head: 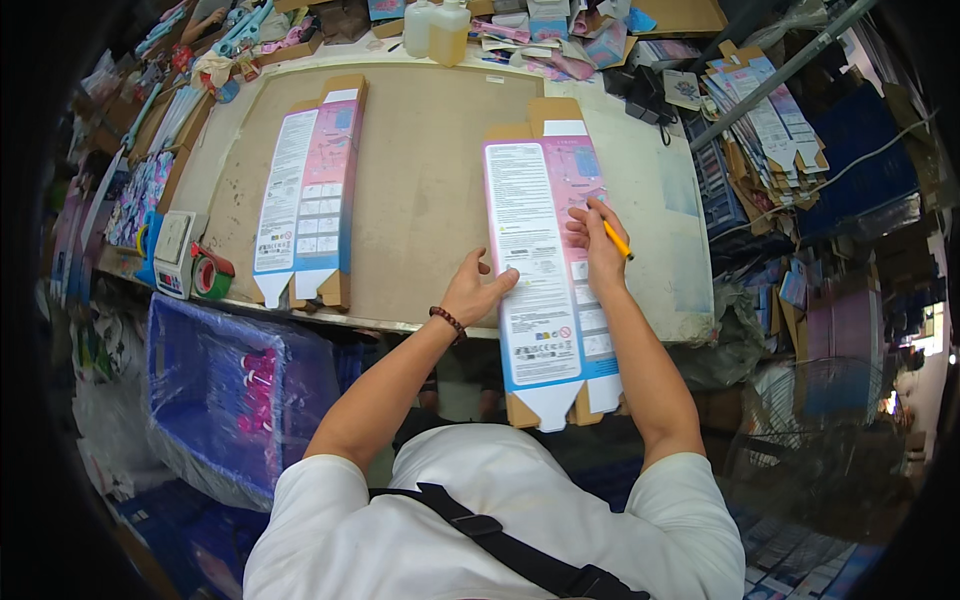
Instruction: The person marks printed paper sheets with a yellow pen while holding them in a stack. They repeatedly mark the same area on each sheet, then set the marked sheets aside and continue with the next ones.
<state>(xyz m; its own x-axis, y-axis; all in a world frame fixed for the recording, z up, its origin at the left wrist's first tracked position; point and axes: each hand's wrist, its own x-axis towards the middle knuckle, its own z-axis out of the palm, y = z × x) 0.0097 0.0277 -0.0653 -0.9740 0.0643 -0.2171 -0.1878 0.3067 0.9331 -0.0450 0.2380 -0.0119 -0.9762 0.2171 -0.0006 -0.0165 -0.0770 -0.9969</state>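
Observation:
A flattened, printed cardboard box (534,300) in pink, white and blue lies before me, its lower flaps jutting past the table's front edge. My left hand (480,289) rests at its left edge, thumb on the printed panel and fingers spread. In my right hand (600,240), over the box's right side, is a yellow pen or marker (618,240), its yellow end pointing down to the right. Whether its tip touches the card cannot be told. Farther left on the table, similar flat boxes (285,195) lie in what looks like a small stack.
The worktable (427,187) carries a scale (176,244) and tape rolls (212,274) at left. Plastic jugs (448,34) and clutter line the back; black adapters (641,94) sit at back right. A blue crate (217,397) stands below left. More flat boxes (772,112) are piled right, beneath a metal pole.

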